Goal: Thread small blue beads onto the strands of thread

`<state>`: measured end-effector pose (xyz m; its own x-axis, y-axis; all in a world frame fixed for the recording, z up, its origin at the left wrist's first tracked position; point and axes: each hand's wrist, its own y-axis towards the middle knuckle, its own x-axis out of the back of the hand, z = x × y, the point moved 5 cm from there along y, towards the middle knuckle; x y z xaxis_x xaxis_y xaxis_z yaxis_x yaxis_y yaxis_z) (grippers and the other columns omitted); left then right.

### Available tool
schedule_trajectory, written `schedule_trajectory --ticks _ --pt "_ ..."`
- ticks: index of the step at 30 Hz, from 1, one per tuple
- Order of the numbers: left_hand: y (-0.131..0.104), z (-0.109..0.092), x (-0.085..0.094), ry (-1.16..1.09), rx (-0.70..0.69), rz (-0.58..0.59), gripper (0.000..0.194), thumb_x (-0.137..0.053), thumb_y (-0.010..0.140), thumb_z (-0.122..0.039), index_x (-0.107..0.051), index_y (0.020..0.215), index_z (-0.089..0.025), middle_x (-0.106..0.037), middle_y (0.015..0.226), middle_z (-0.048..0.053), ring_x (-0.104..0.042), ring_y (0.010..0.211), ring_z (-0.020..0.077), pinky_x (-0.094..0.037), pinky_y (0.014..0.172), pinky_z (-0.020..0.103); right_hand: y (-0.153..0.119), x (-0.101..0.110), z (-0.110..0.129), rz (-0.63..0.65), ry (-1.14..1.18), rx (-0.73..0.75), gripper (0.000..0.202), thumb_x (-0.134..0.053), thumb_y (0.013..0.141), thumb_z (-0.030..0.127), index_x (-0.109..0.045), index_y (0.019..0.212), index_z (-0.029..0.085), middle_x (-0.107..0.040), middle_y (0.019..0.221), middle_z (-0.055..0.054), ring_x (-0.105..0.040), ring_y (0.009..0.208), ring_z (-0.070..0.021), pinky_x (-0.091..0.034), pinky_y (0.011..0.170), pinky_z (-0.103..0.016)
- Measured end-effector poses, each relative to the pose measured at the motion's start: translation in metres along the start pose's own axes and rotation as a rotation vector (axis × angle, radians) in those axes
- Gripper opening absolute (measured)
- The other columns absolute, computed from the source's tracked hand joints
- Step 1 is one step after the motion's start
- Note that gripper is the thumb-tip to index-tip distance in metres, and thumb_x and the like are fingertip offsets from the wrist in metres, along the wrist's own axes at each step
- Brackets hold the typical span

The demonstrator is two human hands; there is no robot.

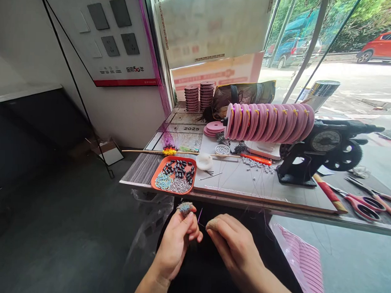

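My left hand (177, 240) is held above my lap in front of the table, fingers curled and thumb pressed in. A grey-blue wrap (184, 208) covers one of its fingertips. My right hand (235, 242) is close by on the right, thumb and forefinger pinched together, with a tan wrap (213, 224) around a finger. A thin purple line (200, 215) shows in the gap between the hands; its ends are lost at the fingertips. Just beyond the left hand, an orange tray (153, 179) holds black pieces, pale blue pieces and silvery beads.
On the table (232, 182) stands a black hand-cranked winder (297, 167) carrying pink discs (270, 121). Scissors (363, 205) lie at right. A thin rod (144, 151) juts past the left edge. Small grey beads (257, 165) lie loose; stacked spools (191, 99) stand behind.
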<state>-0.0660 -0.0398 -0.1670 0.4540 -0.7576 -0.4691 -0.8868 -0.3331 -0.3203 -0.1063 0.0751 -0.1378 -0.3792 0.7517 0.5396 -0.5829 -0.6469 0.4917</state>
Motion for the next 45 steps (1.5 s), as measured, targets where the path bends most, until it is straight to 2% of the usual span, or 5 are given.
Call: schedule_trajectory --ticks 5,21,28,37,45 --pt "0.0 0.002 0.0 0.097 0.013 0.03 0.03 -0.066 0.073 -0.04 -0.046 0.07 -0.017 -0.033 0.052 -0.009 -0.028 0.047 0.0058 -0.034 0.049 0.023 0.001 -0.002 0.002 0.015 -0.019 0.026 0.022 -0.036 0.093 0.016 -0.051 0.077 0.019 -0.057 0.069 -0.001 -0.049 0.061 -0.0125 -0.038 0.057 -0.025" --pt "-0.004 0.006 -0.001 0.116 0.072 0.066 0.029 -0.065 0.072 -0.04 -0.047 0.07 -0.017 -0.03 0.05 -0.01 -0.028 0.046 0.006 -0.033 0.049 0.022 0.001 -0.007 0.0 0.021 -0.046 0.038 0.023 -0.036 0.092 0.014 -0.05 0.075 0.019 -0.055 0.067 -0.001 -0.048 0.061 -0.0137 -0.037 0.056 -0.025" --pt "-0.006 0.009 -0.002 0.152 0.068 0.096 0.029 -0.065 0.072 -0.041 -0.049 0.076 -0.016 -0.032 0.051 -0.01 -0.028 0.046 0.0057 -0.033 0.048 0.022 0.0 0.0 -0.009 -0.096 -0.166 -0.034 0.02 -0.038 0.09 0.015 -0.051 0.075 0.018 -0.055 0.067 -0.001 -0.049 0.06 -0.014 -0.037 0.056 -0.026" --pt "-0.002 0.004 0.003 0.318 -0.108 -0.041 0.036 -0.065 0.07 -0.049 -0.05 0.07 -0.017 -0.035 0.052 -0.009 -0.031 0.046 0.0064 -0.036 0.046 0.023 -0.001 0.0 -0.014 -0.102 -0.288 -0.056 0.023 -0.039 0.09 0.016 -0.051 0.071 0.018 -0.053 0.064 -0.001 -0.049 0.058 -0.0144 -0.036 0.057 -0.026" --pt "-0.003 -0.002 0.008 0.319 -0.139 -0.185 0.032 -0.073 0.063 -0.04 -0.058 0.072 -0.013 -0.039 0.056 -0.007 -0.026 0.045 0.0038 -0.022 0.04 0.018 0.0 0.001 -0.009 -0.085 -0.254 -0.058 0.022 -0.039 0.089 0.017 -0.051 0.071 0.018 -0.053 0.062 -0.001 -0.05 0.057 -0.0149 -0.039 0.054 -0.027"
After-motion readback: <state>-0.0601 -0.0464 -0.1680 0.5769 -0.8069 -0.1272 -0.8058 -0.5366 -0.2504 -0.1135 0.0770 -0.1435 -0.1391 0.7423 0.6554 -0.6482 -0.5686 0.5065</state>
